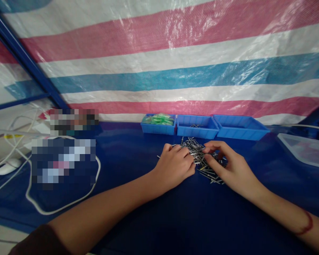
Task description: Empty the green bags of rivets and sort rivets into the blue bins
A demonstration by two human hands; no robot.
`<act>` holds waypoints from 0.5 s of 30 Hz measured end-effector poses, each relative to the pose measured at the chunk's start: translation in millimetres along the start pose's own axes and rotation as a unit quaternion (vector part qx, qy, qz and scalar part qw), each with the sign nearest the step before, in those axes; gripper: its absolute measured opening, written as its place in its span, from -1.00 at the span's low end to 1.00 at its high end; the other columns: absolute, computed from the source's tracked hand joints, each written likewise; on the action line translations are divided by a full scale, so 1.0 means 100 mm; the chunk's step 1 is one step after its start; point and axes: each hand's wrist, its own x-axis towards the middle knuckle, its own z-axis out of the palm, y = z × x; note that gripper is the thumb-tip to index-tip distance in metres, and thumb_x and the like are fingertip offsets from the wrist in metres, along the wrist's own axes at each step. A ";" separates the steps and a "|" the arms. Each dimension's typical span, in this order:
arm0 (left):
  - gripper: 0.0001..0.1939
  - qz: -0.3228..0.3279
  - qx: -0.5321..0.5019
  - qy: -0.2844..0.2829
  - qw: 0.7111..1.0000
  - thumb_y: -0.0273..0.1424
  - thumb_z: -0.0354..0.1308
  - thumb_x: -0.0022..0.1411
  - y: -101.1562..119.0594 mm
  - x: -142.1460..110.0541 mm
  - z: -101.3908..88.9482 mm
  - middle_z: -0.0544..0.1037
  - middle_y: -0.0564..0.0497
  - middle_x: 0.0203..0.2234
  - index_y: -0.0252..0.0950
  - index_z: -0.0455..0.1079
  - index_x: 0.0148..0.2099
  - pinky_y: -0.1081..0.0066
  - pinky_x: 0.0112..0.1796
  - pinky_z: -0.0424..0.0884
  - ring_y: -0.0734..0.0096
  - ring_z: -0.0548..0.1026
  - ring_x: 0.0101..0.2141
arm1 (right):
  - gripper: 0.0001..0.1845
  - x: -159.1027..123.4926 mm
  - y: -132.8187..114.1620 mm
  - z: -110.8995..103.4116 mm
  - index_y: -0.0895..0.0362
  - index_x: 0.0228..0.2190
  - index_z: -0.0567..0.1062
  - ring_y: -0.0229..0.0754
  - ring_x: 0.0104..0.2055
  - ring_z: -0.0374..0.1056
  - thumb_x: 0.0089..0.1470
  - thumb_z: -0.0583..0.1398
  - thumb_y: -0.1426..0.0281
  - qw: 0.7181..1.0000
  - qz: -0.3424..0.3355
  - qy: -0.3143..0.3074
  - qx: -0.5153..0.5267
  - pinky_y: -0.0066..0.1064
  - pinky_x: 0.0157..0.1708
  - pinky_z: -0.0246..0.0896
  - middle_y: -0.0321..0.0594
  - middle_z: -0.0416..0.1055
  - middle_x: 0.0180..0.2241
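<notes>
A loose heap of thin silvery metal pins (192, 145), some with a thicker end, lies on the blue tabletop between my hands. My left hand (174, 164) rests at the heap's left side, its fingers curled down and closed. What they hold, if anything, is hidden under the knuckles; a pin end shows just left of the hand. At the right side of the heap is my right hand (230, 164), with thumb and forefinger bent toward each other over the pins. A gap shows between those two fingertips, and the other fingers are partly hidden.
Behind the heap stand three blue bins: one with green packets (159, 119), a middle bin (198, 132) with a few pins, and a right bin (240, 132). A clear plastic lid or tray (303, 152) lies at right. White cable (66, 209) and a mouse (7, 166) are at left.
</notes>
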 end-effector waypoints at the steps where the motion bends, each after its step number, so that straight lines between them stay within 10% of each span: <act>1: -0.77 -0.003 0.003 0.006 1.000 -0.35 -0.01 0.29 0.00 0.00 0.01 0.48 0.03 -0.38 -0.29 0.42 -0.33 0.26 -0.29 0.09 0.28 0.39 -0.27 | -0.80 0.00 0.00 0.00 0.06 -0.22 0.36 -0.13 -0.32 0.38 0.06 0.13 0.31 1.000 -0.001 0.000 0.000 -0.29 -0.39 0.29 -0.17 0.46 -0.27; 15: -0.83 -0.002 0.033 0.005 0.999 -0.41 -0.04 0.32 -0.02 0.02 0.03 0.47 0.01 -0.38 -0.30 0.36 -0.27 0.28 -0.33 0.10 0.27 0.45 -0.30 | -0.82 -0.01 -0.01 0.00 0.07 -0.24 0.37 -0.12 -0.28 0.38 0.07 0.13 0.31 1.000 -0.003 0.001 0.012 -0.26 -0.32 0.30 -0.15 0.46 -0.27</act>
